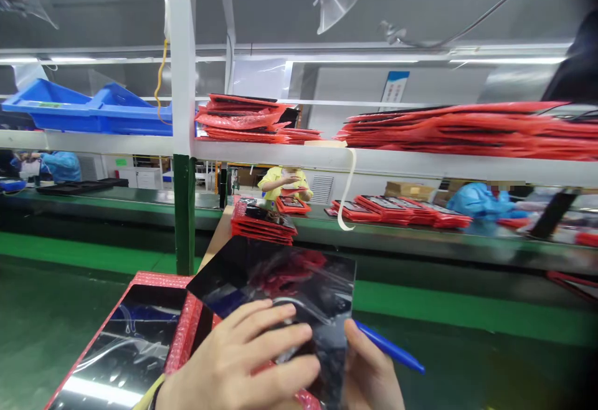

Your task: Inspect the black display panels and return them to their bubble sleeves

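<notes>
A glossy black screen panel [299,285] is held up in front of me, tilted, with reflections across its face. My left hand [243,360] lies across the lower part of the panel, fingers stretched out over its surface; the thumb is hidden. At the panel's right edge my right hand [371,366] grips with thumb and fingers. A blue pointed pen-like stick [390,346] pokes out to the right from that same hand. Below and left, another black screen panel [131,341] rests on red bubble wrap [184,329].
Behind the held panel is a stack of red-wrapped panels [261,220]. The shelf above carries blue bins [103,111] and piles of red sleeves [448,129]. A green post [184,210] stands at left. Across the conveyor, a person in yellow [271,182] and others in blue sit working.
</notes>
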A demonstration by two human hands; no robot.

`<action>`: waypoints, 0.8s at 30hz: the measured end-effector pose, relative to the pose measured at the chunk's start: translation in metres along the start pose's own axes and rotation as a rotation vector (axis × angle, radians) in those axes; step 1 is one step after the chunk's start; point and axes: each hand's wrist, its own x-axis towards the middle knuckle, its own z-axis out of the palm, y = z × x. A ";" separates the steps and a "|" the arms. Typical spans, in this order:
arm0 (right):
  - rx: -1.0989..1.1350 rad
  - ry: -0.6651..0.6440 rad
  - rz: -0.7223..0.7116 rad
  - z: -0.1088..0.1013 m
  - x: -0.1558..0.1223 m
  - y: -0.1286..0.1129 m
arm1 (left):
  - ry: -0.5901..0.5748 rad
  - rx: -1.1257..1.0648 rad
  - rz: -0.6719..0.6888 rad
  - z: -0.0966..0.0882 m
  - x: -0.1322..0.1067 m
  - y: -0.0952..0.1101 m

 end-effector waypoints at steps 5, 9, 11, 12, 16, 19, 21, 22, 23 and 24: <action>0.241 -0.074 0.171 0.005 -0.005 0.004 | 0.029 -0.243 -0.125 0.001 -0.005 0.007; 0.246 -0.033 0.127 0.007 -0.009 0.004 | 0.290 -0.257 -0.364 0.002 -0.004 0.003; 0.270 0.029 0.127 0.007 -0.013 0.002 | 0.373 -0.183 -0.529 0.001 -0.004 0.001; 0.292 0.055 0.129 0.006 -0.016 0.001 | 0.380 -0.162 -0.616 0.001 -0.004 -0.001; 0.287 0.096 0.124 -0.004 -0.021 -0.001 | 0.376 -0.393 -0.934 -0.001 -0.003 -0.010; 0.180 0.137 0.112 -0.016 -0.017 0.003 | 0.442 -0.776 -1.014 -0.003 -0.001 -0.017; 0.147 0.173 0.087 -0.023 -0.012 0.007 | 0.506 -1.025 -1.045 -0.005 0.000 -0.018; 0.145 0.192 0.069 -0.027 -0.009 0.009 | 0.530 -1.117 -1.066 -0.006 0.001 -0.019; 0.148 0.207 0.050 -0.029 -0.007 0.011 | 0.541 -1.184 -1.084 -0.006 0.002 -0.018; 0.148 0.215 0.036 -0.032 -0.005 0.012 | 0.550 -1.220 -1.098 -0.006 0.003 -0.018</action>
